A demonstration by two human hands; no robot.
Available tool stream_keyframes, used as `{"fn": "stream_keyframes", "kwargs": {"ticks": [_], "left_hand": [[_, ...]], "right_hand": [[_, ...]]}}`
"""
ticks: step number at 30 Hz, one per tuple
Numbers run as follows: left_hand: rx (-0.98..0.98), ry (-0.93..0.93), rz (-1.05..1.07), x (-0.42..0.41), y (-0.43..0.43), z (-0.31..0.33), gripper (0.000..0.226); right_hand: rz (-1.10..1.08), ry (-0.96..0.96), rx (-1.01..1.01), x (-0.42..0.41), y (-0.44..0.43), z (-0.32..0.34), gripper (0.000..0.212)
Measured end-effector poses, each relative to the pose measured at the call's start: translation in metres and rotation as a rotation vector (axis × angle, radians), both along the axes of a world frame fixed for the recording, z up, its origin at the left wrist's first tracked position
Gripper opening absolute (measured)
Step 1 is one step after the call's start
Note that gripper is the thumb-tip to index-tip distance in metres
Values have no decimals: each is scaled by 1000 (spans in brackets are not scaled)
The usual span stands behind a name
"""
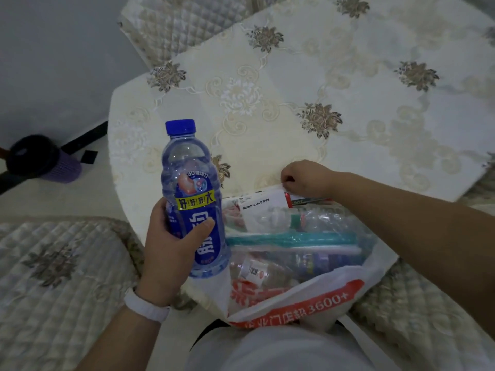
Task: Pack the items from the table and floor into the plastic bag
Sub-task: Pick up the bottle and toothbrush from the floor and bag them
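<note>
Cream floral-embroidered cloth covers the table (308, 84), with quilted seat cushions (53, 266) around it and pale floor beyond. Pinched at its far rim by the right hand (305, 178), the white plastic bag (289, 303) lies open at the near table edge, already holding packaged items. Left-hand fingers (198, 231) wrap the upright blue-capped bottle (191, 199), just left of the bag mouth.

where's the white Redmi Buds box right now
In the head view, the Redmi Buds box lies inside the open plastic bag at its far edge, just below the right hand and right of the blue-capped bottle that the left hand holds.
</note>
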State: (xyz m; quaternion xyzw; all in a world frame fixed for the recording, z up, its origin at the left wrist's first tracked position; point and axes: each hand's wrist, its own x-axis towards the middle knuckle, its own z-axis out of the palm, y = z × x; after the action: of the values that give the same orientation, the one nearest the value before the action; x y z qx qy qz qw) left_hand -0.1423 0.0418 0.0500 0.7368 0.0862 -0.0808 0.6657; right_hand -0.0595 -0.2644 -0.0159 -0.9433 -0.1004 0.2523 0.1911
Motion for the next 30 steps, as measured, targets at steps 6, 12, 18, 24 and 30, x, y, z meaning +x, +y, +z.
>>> {"fn": "stream_keyframes", "kwargs": {"ticks": [6, 12, 18, 24, 30], "left_hand": [[-4, -7, -4, -3, -1, 5, 51], [-27, -37, -52, -8, -4, 16, 53], [-22, -70, -127, -10, -11, 21, 65], [-36, -146, -198, -9, -28, 25, 65], [-68, -175, -268, -1, -39, 28, 76]], "right_hand": [[-338, -208, 123, -2, 16, 23, 12], [-425, -568, 173, -7, 9, 92, 12], [-305, -575, 152, -45, 18, 104, 12], [-458, -719, 255, -56, 28, 143, 10], [-418, -703, 210, -62, 22, 149, 9]]}}
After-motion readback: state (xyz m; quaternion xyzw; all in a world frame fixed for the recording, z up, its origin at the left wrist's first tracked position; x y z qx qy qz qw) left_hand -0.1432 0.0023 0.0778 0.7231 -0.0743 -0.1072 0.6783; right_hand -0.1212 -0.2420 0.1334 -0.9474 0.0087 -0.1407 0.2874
